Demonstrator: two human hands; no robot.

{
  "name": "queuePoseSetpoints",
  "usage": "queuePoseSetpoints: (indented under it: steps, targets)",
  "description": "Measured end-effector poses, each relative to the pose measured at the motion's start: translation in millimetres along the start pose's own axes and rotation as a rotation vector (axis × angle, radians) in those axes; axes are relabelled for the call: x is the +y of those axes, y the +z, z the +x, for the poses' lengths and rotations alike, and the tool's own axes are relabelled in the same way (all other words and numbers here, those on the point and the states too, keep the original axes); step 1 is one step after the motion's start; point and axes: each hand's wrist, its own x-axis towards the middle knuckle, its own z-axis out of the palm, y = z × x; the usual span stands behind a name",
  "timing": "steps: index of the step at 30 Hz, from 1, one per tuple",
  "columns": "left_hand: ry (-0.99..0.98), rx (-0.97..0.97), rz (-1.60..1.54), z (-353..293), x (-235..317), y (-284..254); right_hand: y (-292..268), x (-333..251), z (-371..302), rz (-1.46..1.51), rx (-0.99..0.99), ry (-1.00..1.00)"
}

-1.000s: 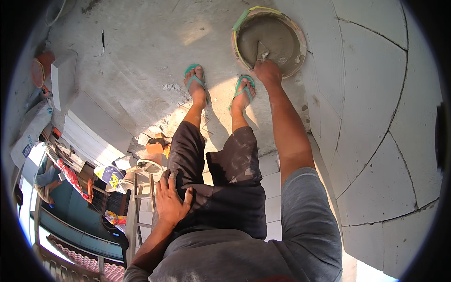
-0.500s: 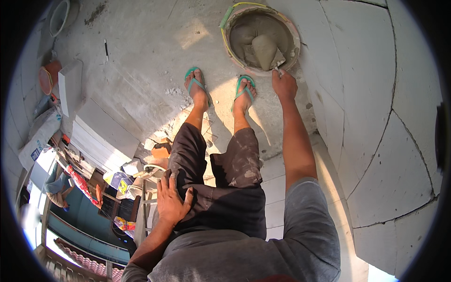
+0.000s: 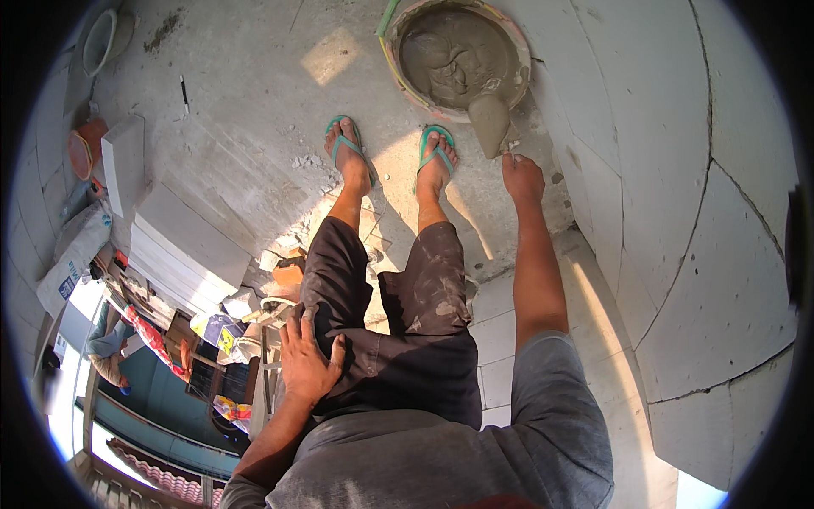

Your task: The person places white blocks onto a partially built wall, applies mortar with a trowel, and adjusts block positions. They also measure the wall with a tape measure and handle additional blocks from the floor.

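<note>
Two bare arms come into the head view from the lower edge, and they do very different things. The right arm stretches out straight and long, past the right knee, toward the foot of the block wall (image 3: 678, 170); its right hand (image 3: 522, 178) is closed in a fist round the handle of a trowel (image 3: 492, 123), knuckles up, fingers wrapped tight so that the handle itself is hidden. The trowel's pointed blade is loaded with grey mortar and hangs just at the near rim of the mortar tub (image 3: 407, 68), which sits on the concrete floor (image 3: 229, 110) right beside the wall and just ahead of the right foot. The tub is round, its rim smeared, and it holds a lumpy grey heap of wet mortar. The left arm is bent at the elbow and drawn in close to the body; the left hand (image 3: 307, 360) lies flat on the left thigh of the dark, mortar-spattered shorts (image 3: 407, 339), fingers spread loosely apart, thumb out to the side, holding nothing. Both feet in green flip-flops (image 3: 343, 148) stand side by side on the floor, near the tub. Off to the left, well apart from either hand, white blocks (image 3: 178, 254) lie stacked beside broken rubble, and a single white block stands near an orange bucket (image 3: 85, 148).
</note>
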Motion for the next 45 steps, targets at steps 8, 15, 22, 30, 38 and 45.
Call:
queuePoseSetpoints:
  steps: [8,15,22,30,38,45]
  targets:
    - [0.006,-0.003,0.027,-8,1,-10,-46,28,-70,0.182,-0.036,0.018]
    - [0.107,-0.008,-0.132,-12,-41,-8,-216,-2,-229,0.474,0.044,-0.123]
    - [0.214,0.071,-0.490,35,-105,-58,-471,-27,-434,0.781,0.016,-0.244]
    - [0.089,0.111,-0.824,74,-249,-74,-644,18,-539,0.705,0.339,-0.315]
    - [0.377,0.133,-0.144,69,-300,-74,-595,176,-530,0.194,1.016,-0.134]
    - [0.347,0.091,-0.281,80,-239,-76,-540,240,-543,0.081,1.085,0.050]
